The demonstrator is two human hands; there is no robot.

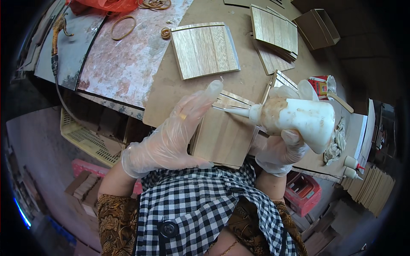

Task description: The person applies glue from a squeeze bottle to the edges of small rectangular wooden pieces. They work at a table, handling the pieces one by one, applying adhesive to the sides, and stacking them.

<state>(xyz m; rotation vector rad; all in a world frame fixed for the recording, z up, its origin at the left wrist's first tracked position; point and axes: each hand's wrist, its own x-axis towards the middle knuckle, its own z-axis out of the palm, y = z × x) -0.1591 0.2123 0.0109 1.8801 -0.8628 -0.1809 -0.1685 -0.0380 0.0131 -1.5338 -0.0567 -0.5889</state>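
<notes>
The box (222, 136) is steadied by the flat left hand (171, 136); the glue bottle (299, 119), gripped by the right hand (282, 149), is best squeezed gently along the edge.

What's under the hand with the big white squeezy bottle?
The right hand holds the white glue bottle above the edge of the wooden panel and the brown table. The hand covers whatever lies right below it.

Single view: head camera, wide fisheye, looks steeply down from above person's chest. Upright, unmirrored; edges bend toward dark rim. Very near: left hand (171, 136) and right hand (284, 147) fill centre, checked shirt (200, 209) at near edge. Table (252, 81) stretches far; floor visible left and right. No second view, so nothing shared.
</notes>
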